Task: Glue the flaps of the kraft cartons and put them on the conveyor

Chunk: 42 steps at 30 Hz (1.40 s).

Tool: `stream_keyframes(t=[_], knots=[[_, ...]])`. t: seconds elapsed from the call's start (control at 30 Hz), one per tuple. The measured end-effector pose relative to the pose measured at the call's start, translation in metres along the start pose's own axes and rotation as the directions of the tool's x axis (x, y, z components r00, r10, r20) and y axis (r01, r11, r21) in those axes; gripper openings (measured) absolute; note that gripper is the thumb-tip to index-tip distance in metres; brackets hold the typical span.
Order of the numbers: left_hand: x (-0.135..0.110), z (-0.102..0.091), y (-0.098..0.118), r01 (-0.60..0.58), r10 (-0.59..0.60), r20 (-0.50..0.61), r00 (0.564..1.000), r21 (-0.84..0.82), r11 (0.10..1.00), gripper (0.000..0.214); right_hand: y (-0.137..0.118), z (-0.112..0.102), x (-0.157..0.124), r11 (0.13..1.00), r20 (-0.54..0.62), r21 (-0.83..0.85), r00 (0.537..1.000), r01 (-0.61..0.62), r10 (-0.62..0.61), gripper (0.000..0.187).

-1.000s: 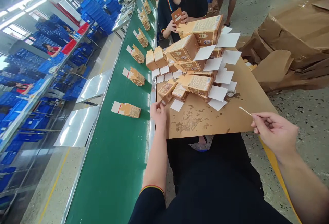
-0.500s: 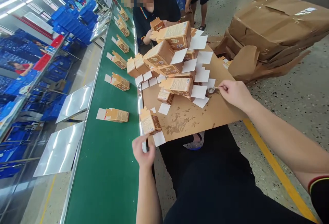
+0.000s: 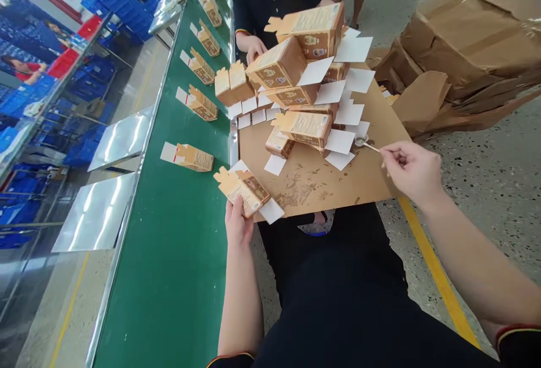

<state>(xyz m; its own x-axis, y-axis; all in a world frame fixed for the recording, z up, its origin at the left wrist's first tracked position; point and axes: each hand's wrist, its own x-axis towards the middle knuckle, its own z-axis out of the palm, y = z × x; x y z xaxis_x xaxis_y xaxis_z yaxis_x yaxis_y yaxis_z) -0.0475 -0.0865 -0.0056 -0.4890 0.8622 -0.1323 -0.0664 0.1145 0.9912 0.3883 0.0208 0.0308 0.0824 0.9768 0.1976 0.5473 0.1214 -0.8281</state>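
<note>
Box [image 3: 250,192] is gripped by left hand [image 3: 239,224]! Swab [image 3: 372,147] is end-pinched by right hand [image 3: 412,171], likely so the dish [image 3: 359,140] is reached.

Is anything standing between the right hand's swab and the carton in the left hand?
Partly: white flaps of the stacked cartons jut near the straight line from the swab in the right hand to the held carton. Nearer the body, above the stained cardboard, nothing visible stands between.
</note>
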Motion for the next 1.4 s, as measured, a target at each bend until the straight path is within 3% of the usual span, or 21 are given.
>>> stream_keyframes(t=[0.1, 0.2, 0.27, 0.33, 0.43, 0.57, 0.77, 0.9, 1.1, 1.4], knots=[[-0.008, 0.018, -0.001, 0.007, -0.005, 0.019, 1.000, -0.105, 0.994, 0.085, -0.016, 0.037, -0.043, 0.981, 0.153, 0.181, 0.984, 0.066, -0.094, 0.020], [-0.003, 0.034, -0.009, -0.008, 0.007, -0.009, 1.000, -0.103, 0.995, 0.094, -0.032, 0.091, -0.077, 0.959, 0.349, 0.238, 0.908, 0.151, -0.230, 0.023], [-0.001, 0.039, -0.015, -0.016, 0.015, -0.018, 1.000, -0.065, 0.998, 0.098, -0.037, 0.122, -0.090, 0.950, 0.421, 0.247, 0.862, 0.190, -0.282, 0.026], [-0.001, 0.040, -0.018, -0.027, 0.026, -0.014, 1.000, -0.034, 0.999, 0.098, -0.038, 0.144, -0.098, 0.943, 0.463, 0.240, 0.827, 0.229, -0.319, 0.026], [-0.003, 0.038, -0.020, -0.064, 0.063, -0.024, 0.998, -0.017, 0.998, 0.097, -0.034, 0.158, -0.102, 0.932, 0.512, 0.218, 0.779, 0.289, -0.361, 0.023], [-0.007, 0.040, -0.019, -0.086, 0.086, -0.014, 0.996, 0.039, 0.996, 0.096, -0.028, 0.156, -0.098, 0.932, 0.520, 0.168, 0.775, 0.320, -0.359, 0.025], [-0.029, 0.054, -0.026, -0.140, 0.148, -0.041, 0.988, 0.147, 0.979, 0.103, -0.023, 0.132, -0.089, 0.956, 0.365, 0.201, 0.890, 0.212, -0.274, 0.025], [-0.045, 0.064, -0.030, -0.198, 0.224, -0.086, 0.971, 0.246, 0.949, 0.095, -0.023, 0.110, -0.091, 0.958, 0.280, 0.231, 0.932, 0.169, -0.232, 0.026], [-0.052, 0.071, -0.035, -0.266, 0.341, -0.144, 0.929, 0.383, 0.885, 0.092, -0.023, 0.091, -0.097, 0.945, 0.201, 0.278, 0.951, 0.175, -0.235, 0.028], [-0.047, 0.081, -0.048, -0.278, 0.374, -0.192, 0.907, 0.390, 0.878, 0.079, -0.021, 0.089, -0.115, 0.951, 0.273, 0.292, 0.944, 0.104, -0.187, 0.034]])
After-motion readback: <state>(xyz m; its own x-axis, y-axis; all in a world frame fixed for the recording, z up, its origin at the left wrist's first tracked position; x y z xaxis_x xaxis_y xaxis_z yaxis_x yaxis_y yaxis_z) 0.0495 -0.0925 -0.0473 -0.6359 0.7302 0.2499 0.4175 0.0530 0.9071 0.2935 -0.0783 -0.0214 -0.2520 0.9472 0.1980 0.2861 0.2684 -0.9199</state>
